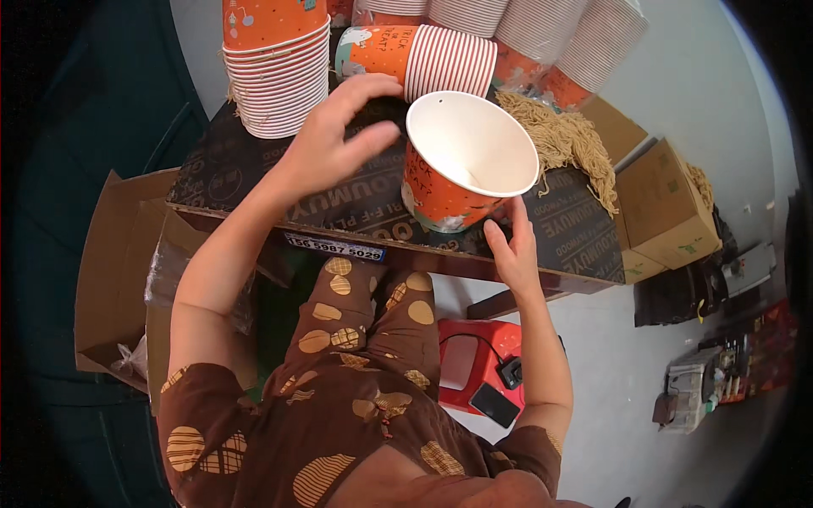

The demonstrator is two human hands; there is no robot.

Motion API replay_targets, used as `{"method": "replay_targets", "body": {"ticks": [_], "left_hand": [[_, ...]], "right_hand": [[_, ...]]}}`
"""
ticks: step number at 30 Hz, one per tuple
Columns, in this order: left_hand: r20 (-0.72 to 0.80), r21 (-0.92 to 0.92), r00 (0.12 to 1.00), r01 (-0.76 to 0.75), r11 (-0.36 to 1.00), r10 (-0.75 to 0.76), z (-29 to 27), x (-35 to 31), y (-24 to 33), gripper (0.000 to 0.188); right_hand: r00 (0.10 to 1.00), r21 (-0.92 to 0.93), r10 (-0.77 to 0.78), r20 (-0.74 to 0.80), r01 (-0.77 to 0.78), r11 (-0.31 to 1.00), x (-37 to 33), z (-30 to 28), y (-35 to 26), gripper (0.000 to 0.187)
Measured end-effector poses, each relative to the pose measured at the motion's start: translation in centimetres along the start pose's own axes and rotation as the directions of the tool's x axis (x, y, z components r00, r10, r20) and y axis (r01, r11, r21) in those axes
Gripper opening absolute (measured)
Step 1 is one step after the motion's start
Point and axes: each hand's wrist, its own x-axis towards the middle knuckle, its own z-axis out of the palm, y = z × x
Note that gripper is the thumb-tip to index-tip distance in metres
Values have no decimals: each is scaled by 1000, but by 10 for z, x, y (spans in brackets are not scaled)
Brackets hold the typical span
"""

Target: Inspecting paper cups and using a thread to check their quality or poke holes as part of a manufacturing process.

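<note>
An orange paper bucket with a white inside and small printed figures is in front of me at the table's near edge, its mouth facing up toward me. A small hole shows near its far rim. My right hand is at the bucket's lower right side, thumb in front and fingers partly hidden behind it. To the left of the bucket, my left hand is raised with thumb and fingers apart and holds nothing. Its fingertips are near a nested stack of orange buckets lying on its side.
Another tall bucket stack stands at the far left, with wrapped stacks behind. Tan strings lie at the table's right. Cardboard boxes flank the dark table. Below is a red stool with a phone.
</note>
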Motion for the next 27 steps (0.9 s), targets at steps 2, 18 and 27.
{"method": "replay_targets", "body": {"ticks": [2, 18, 27], "left_hand": [[53, 174, 976, -215, 961, 209, 3, -2, 23, 49], [83, 374, 964, -264, 889, 252, 20, -22, 34, 20], [-114, 405, 936, -262, 876, 332, 13, -36, 38, 28]], "right_hand": [[998, -24, -64, 3, 64, 998, -7, 1, 0, 65], [950, -228, 92, -298, -165, 960, 10, -86, 87, 10], [978, -561, -205, -48, 143, 816, 54, -91, 81, 9]]}}
